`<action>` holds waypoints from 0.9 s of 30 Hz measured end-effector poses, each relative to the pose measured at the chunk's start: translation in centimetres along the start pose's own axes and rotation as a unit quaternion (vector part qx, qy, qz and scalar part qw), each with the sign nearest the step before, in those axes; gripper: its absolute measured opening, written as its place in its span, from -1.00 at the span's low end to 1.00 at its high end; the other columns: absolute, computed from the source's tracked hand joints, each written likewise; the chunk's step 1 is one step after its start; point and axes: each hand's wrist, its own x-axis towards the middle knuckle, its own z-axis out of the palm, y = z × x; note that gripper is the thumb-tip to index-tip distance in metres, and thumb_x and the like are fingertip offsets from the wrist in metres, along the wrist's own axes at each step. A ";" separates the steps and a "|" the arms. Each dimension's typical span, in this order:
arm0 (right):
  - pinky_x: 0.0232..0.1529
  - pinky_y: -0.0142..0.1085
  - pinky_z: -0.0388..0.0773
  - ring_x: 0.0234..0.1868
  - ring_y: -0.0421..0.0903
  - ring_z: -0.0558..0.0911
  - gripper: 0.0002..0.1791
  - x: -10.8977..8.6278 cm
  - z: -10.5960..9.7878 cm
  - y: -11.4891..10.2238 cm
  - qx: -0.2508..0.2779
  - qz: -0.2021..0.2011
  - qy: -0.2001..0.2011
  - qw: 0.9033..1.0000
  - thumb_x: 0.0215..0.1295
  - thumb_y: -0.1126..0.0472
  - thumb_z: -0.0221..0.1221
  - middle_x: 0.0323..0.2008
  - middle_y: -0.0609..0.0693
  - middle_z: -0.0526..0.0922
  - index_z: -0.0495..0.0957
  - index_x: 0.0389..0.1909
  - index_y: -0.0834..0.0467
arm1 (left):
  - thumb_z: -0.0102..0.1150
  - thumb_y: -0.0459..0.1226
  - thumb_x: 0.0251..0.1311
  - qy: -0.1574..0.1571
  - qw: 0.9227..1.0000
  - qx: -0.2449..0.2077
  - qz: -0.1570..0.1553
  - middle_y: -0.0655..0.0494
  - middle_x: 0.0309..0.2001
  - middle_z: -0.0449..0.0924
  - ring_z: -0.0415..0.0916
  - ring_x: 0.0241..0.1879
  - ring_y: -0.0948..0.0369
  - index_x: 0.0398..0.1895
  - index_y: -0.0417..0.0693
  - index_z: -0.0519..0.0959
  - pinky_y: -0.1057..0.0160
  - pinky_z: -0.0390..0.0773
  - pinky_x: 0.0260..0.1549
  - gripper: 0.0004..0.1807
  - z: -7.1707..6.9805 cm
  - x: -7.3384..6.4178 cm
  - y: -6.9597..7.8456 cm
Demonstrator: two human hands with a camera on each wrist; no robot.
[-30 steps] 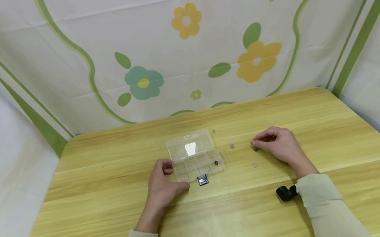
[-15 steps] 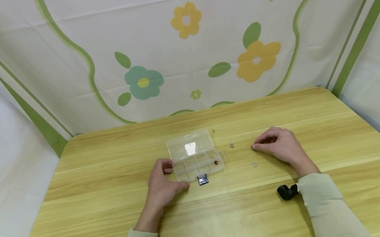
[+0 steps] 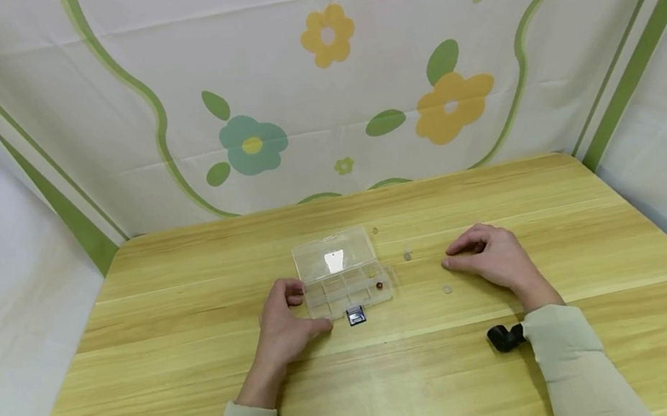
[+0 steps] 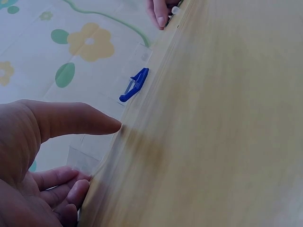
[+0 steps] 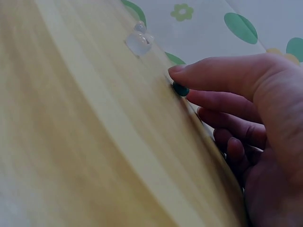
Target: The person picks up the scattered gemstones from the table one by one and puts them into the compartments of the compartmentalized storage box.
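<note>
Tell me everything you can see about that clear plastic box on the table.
The clear plastic box looks thin and rigid, and lies flat and slightly askew on the table. Its lid is open, folded back away from the person. Thin dividers split the base into small compartments; a dark brown bead sits at the right, with something tiny and yellow behind it. A blue clasp juts from the near edge. The left hand seems to grip the near left corner.

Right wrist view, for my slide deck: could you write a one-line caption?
Right hand, fingers at a dark green bead; clear pieces on the wooden table.
</note>
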 end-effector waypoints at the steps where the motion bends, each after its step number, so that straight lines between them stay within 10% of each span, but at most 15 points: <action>1: -0.10 -0.27 0.47 -0.12 -0.05 0.54 -0.69 0.0 0.0 0.1 0.001 0.000 0.000 1.000 0.21 -0.16 0.55 -0.07 -0.04 0.76 0.85 -0.17 -0.07 | 0.66 -0.46 -0.21 0.000 1.000 0.000 -0.001 -0.11 0.16 0.57 0.50 0.19 -0.05 0.23 -0.16 0.49 -0.03 0.49 0.23 -0.18 0.0 0.0 0.0; 27: -0.17 -0.33 0.49 -0.14 -0.07 0.57 -0.81 0.1 0.4 0.0 -0.004 -0.009 0.018 1.000 0.29 -0.03 0.52 -0.10 0.00 0.77 0.86 -0.21 -0.02 | 0.67 -0.44 -0.19 -0.005 1.000 -0.009 -0.004 -0.11 0.18 0.56 0.49 0.21 -0.05 0.24 -0.14 0.48 -0.07 0.49 0.28 -0.18 -0.1 0.0 0.0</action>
